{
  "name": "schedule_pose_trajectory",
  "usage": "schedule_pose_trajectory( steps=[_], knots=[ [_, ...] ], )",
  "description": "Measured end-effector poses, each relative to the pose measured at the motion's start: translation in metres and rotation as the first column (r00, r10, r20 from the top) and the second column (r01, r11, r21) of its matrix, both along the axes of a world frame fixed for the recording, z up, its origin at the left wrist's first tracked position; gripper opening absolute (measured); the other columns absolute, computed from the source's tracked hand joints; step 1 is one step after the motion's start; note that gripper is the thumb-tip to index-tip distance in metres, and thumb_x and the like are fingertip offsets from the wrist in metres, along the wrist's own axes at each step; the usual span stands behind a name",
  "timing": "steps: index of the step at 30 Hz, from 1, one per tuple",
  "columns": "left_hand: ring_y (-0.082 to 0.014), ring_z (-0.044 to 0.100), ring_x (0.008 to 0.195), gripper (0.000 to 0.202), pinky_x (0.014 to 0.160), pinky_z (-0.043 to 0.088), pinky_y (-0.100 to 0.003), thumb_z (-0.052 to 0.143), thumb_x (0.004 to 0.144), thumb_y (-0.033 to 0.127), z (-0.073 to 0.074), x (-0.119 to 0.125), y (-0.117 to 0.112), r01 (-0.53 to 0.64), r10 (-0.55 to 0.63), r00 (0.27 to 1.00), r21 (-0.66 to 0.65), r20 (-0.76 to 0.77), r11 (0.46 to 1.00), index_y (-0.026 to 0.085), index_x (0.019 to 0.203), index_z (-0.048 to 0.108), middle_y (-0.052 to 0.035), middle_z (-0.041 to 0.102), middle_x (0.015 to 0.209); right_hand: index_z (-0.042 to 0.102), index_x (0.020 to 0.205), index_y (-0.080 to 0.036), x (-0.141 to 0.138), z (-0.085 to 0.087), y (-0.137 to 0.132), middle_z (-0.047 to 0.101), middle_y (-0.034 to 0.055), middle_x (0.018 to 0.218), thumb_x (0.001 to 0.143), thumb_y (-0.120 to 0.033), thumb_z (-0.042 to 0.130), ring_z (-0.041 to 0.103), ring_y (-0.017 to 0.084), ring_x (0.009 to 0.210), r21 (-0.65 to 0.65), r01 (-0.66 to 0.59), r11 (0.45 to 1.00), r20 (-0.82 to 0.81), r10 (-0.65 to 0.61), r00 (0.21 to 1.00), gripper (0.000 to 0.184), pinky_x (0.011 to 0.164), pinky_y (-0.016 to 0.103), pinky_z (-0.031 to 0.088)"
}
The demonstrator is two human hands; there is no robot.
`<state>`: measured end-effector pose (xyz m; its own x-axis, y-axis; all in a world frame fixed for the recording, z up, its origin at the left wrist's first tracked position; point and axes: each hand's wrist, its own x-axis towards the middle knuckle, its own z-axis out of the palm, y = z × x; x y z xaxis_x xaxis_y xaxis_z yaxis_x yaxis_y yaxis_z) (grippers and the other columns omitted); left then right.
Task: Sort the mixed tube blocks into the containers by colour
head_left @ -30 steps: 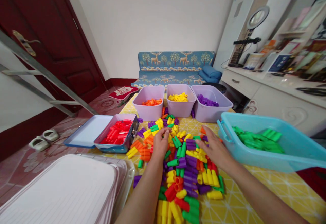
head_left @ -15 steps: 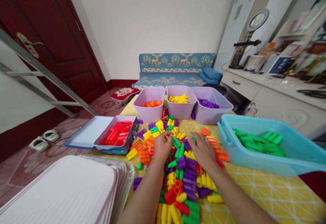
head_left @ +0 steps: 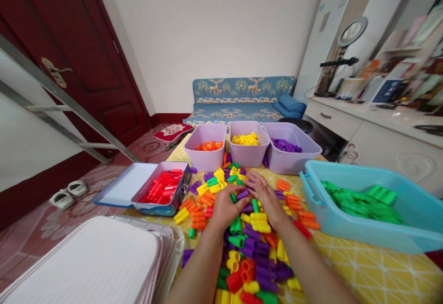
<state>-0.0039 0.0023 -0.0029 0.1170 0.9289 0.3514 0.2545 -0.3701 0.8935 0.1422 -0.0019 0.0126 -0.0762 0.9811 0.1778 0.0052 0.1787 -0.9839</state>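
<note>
My left hand (head_left: 224, 206) reaches into the middle of a heap of coloured plastic tube pieces. Its thumb and fingers curve around a purple tube piece (head_left: 243, 194). Just to the right is my right hand (head_left: 266, 199), its fingers stretched out and apart over the heap, with nothing visible held in it. Beneath and between the hands lie green tube pieces (head_left: 236, 225) and yellow tube pieces (head_left: 260, 222). Orange tube pieces (head_left: 198, 220) lie to the left of my left hand. Parts of the heap are hidden under both hands and forearms.
Three lilac bins (head_left: 206, 160) stand at the back, holding orange, yellow and purple pieces. An open tin box (head_left: 155, 208) with red pieces sits left; a blue tub (head_left: 349, 230) with green pieces stands right. Stacked white lids (head_left: 86, 262) lie front left.
My right hand has shifted left and its fingers point toward the left hand. My left hand has opened its thumb from its fingers, around a purple piece. The view has tilted slightly.
</note>
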Motion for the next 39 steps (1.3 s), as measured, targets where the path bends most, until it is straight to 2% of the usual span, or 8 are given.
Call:
schedule_pose_trajectory(
  steps=[4, 8, 14, 18, 22, 30, 33, 39],
  knots=[
    [-0.0216, 0.066, 0.086, 0.023, 0.085, 0.049, -0.035, 0.068, 0.072, 0.026, -0.003, 0.001, 0.004, -0.131, 0.136, 0.988, -0.07, 0.074, 0.989, 0.017, 0.093, 0.071, -0.0064, 0.073, 0.091, 0.054, 0.124, -0.02, 0.004, -0.01, -0.001, 0.061, 0.0112, 0.125, 0.089, -0.059, 0.041, 0.057, 0.022, 0.116, 0.04, -0.008, 0.999, 0.078, 0.005, 0.997, 0.054, 0.1, 0.039, 0.044],
    [-0.0211, 0.066, 0.087, 0.024, 0.084, 0.05, -0.034, 0.067, 0.073, 0.027, -0.004, 0.0, 0.007, -0.233, 0.244, 0.952, -0.082, 0.185, 0.969, 0.016, 0.094, 0.07, -0.0073, 0.073, 0.092, 0.06, 0.117, -0.02, 0.003, -0.01, -0.004, 0.066, 0.0095, 0.117, 0.087, -0.056, 0.046, 0.06, 0.024, 0.111, 0.069, -0.023, 0.997, 0.134, 0.014, 0.991, 0.048, 0.097, 0.042, 0.046],
    [-0.0219, 0.065, 0.093, 0.026, 0.09, 0.048, -0.036, 0.069, 0.074, 0.028, -0.008, -0.001, 0.008, -0.226, 0.228, 0.959, -0.03, 0.168, 0.974, 0.017, 0.098, 0.07, -0.0079, 0.072, 0.097, 0.057, 0.119, -0.021, -0.003, -0.011, -0.005, 0.068, 0.0066, 0.107, 0.078, -0.038, 0.063, 0.065, 0.021, 0.095, 0.107, -0.011, 0.994, 0.249, -0.016, 0.968, 0.044, 0.086, 0.038, 0.053],
    [-0.0207, 0.066, 0.091, 0.028, 0.088, 0.049, -0.034, 0.067, 0.076, 0.03, -0.008, 0.0, 0.007, -0.159, 0.162, 0.963, -0.033, 0.215, 0.987, 0.017, 0.1, 0.07, -0.0066, 0.073, 0.097, 0.06, 0.112, -0.02, -0.004, -0.013, -0.003, 0.066, 0.0068, 0.106, 0.073, -0.032, 0.067, 0.065, 0.02, 0.09, 0.146, 0.021, 0.989, 0.28, -0.062, 0.958, 0.041, 0.083, 0.037, 0.053],
    [-0.02, 0.066, 0.087, 0.029, 0.082, 0.05, -0.031, 0.06, 0.082, 0.036, -0.007, 0.001, 0.007, -0.099, 0.106, 0.964, -0.042, 0.243, 0.994, 0.017, 0.101, 0.068, -0.0064, 0.073, 0.095, 0.061, 0.104, -0.019, -0.005, -0.009, -0.005, 0.063, 0.0074, 0.106, 0.072, -0.028, 0.067, 0.065, 0.018, 0.086, 0.18, 0.03, 0.983, 0.267, -0.079, 0.961, 0.034, 0.079, 0.035, 0.054],
    [-0.0201, 0.063, 0.088, 0.037, 0.082, 0.048, -0.03, 0.047, 0.089, 0.044, 0.004, -0.002, 0.001, -0.148, 0.151, 0.97, -0.03, 0.189, 0.989, 0.015, 0.097, 0.068, -0.0064, 0.071, 0.093, 0.054, 0.109, -0.02, -0.006, -0.014, -0.005, 0.065, 0.0065, 0.102, 0.075, -0.021, 0.061, 0.065, 0.018, 0.091, 0.221, 0.105, 0.97, 0.169, -0.144, 0.975, 0.035, 0.086, 0.035, 0.053],
    [-0.0201, 0.062, 0.092, 0.036, 0.085, 0.047, -0.03, 0.045, 0.09, 0.041, 0.007, -0.001, -0.002, -0.126, 0.127, 0.975, -0.018, 0.18, 0.992, 0.015, 0.094, 0.069, -0.0066, 0.07, 0.093, 0.054, 0.107, -0.02, -0.004, -0.019, -0.001, 0.066, 0.0065, 0.104, 0.073, -0.017, 0.058, 0.065, 0.018, 0.096, 0.202, 0.1, 0.974, 0.108, -0.123, 0.986, 0.034, 0.087, 0.035, 0.052],
    [-0.0173, 0.063, 0.086, 0.024, 0.085, 0.048, -0.029, 0.065, 0.075, 0.024, 0.002, 0.002, 0.001, -0.142, 0.14, 0.979, 0.005, 0.146, 0.99, 0.018, 0.098, 0.07, -0.0038, 0.071, 0.09, 0.059, 0.104, -0.021, -0.001, -0.022, 0.002, 0.068, 0.0067, 0.102, 0.074, -0.021, 0.061, 0.066, 0.02, 0.093, 0.206, 0.138, 0.969, 0.126, -0.166, 0.978, 0.03, 0.082, 0.036, 0.053]
  ],
)
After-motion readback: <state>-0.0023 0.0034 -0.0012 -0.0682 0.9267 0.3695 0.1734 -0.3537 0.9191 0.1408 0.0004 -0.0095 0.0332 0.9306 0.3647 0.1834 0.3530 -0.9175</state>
